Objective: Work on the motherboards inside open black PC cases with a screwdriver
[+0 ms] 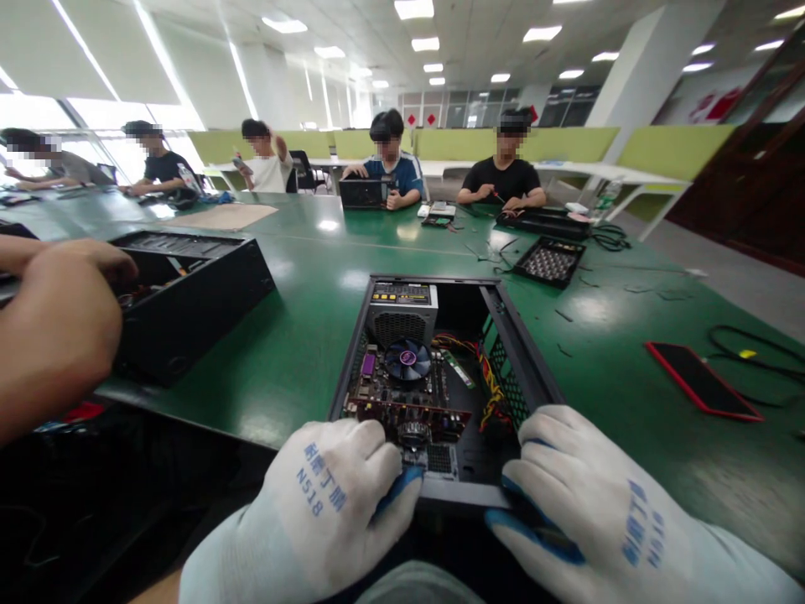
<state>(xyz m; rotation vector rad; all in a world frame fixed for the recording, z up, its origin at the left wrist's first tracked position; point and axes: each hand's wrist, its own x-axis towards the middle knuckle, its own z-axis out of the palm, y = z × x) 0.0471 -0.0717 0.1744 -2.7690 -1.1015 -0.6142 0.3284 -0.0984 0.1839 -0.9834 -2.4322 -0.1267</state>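
Observation:
An open black computer case (462, 493) lies flat on the green table directly in front of me. My left hand (327, 495), in a white and blue work glove, grips its near edge at the left, thumb on the outside. At the near right corner my gloved right hand (584, 495) grips the case too, fingers over the rim and thumb below. Inside are a power supply (402, 312), a cooling fan (407, 359) on the motherboard, a card (440, 418) near my left fingers, a green memory stick (459, 369) and bundled cables (494, 394). My fingertips are partly hidden.
To the left, another person's bare arm (69, 319) reaches into a second black case (194, 310). A red-edged phone-like slab (701, 379) and black cable lie right. Beyond are a black tray-like part (548, 262) and several seated people across the green table (308, 310).

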